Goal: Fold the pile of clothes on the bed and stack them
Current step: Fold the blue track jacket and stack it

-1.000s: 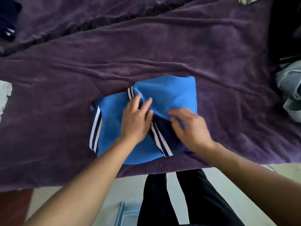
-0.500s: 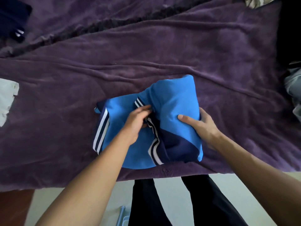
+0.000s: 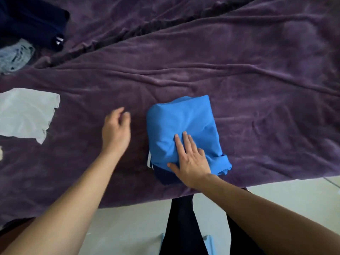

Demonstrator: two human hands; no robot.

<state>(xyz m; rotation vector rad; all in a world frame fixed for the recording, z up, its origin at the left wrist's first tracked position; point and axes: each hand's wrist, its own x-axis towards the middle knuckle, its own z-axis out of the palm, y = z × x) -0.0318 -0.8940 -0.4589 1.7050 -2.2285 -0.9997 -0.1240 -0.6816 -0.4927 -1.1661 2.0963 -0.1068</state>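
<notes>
A blue garment [image 3: 184, 126] with navy and white trim lies folded into a compact bundle on the purple blanket [image 3: 239, 70], near the bed's front edge. My right hand [image 3: 189, 159] rests flat on the bundle's near side, fingers spread, pressing down. My left hand [image 3: 116, 131] hovers over the bare blanket just left of the bundle, fingers loosely apart, holding nothing. A strip of navy fabric and white stripe pokes out under the bundle's near left corner.
A flat white garment [image 3: 25, 115] lies at the left edge. A dark navy garment [image 3: 33, 21] and a pale grey-blue one [image 3: 14, 56] sit at the far left back. The pale floor [image 3: 128, 227] and dark trouser legs [image 3: 184, 227] show below the bed edge.
The left half of the blue garment has been folded over to the right, making a narrower bundle. My left hand let go and drew away left; my right hand now lies flat on top.
</notes>
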